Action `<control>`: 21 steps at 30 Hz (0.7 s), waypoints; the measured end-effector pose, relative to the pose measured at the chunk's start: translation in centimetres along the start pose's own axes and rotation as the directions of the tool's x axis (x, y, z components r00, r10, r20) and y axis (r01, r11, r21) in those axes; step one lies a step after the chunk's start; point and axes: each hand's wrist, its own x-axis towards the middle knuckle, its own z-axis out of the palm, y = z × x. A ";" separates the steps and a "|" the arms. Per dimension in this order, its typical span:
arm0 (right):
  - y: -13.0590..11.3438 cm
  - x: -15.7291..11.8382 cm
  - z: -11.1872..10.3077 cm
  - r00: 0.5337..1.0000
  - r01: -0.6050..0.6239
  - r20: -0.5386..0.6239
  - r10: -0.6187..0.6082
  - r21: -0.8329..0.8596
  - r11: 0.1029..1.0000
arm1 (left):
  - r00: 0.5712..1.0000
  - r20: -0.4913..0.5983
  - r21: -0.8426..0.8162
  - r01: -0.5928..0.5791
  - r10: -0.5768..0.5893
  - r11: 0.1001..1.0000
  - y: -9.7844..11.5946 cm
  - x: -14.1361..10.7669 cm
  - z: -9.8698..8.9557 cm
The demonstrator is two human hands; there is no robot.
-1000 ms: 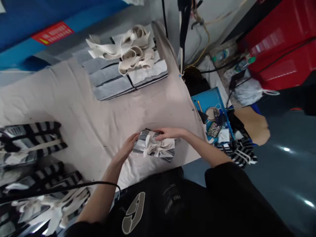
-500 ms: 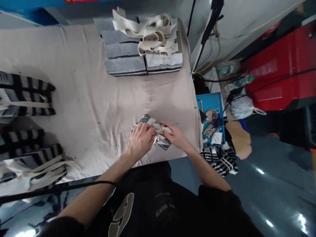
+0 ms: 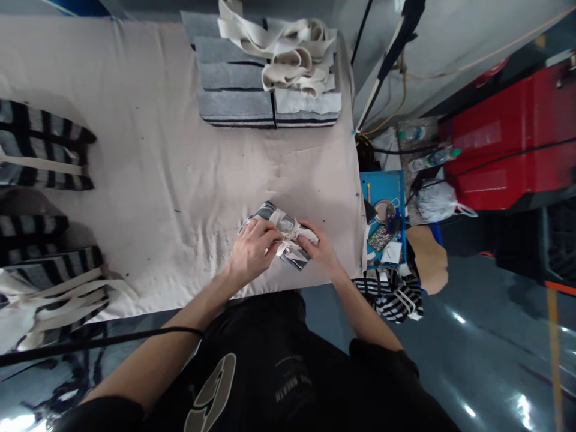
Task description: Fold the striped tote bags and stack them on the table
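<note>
A small folded bundle of grey, black and white cloth (image 3: 269, 211) lies at an angle on the covered table near its front edge. A cream fabric strap (image 3: 291, 231) is gathered into a knot or bow across its middle. My left hand (image 3: 252, 247) rests over the bundle's left side, thumb and fingers pinched on the strap near the knot. From the right, my right hand (image 3: 321, 249) holds a loop of the same strap, thumb on top and fingers along the far side. The exact shape of the knot is partly hidden by my fingers.
Folded grey cloth stacks (image 3: 236, 108) with loose cream straps (image 3: 294, 63) lie at the back. Striped black-and-grey bundles (image 3: 47, 147) are on the left. A blue tray (image 3: 382, 178) of small items adjoins the table's right edge (image 3: 360, 228). A dark cable (image 3: 135, 336) crosses low left.
The bow on the bundle shows more clearly, and a strap loop now stands out under my right thumb. Both hands stay at the bundle. The camera view has shifted slightly.
</note>
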 end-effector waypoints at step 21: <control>-0.4 -2.9 8.0 0.986 -0.120 -0.078 0.149 0.299 0.947 | 0.669 0.207 -0.463 0.709 -0.714 0.531 -6.3 -8.4 -3.7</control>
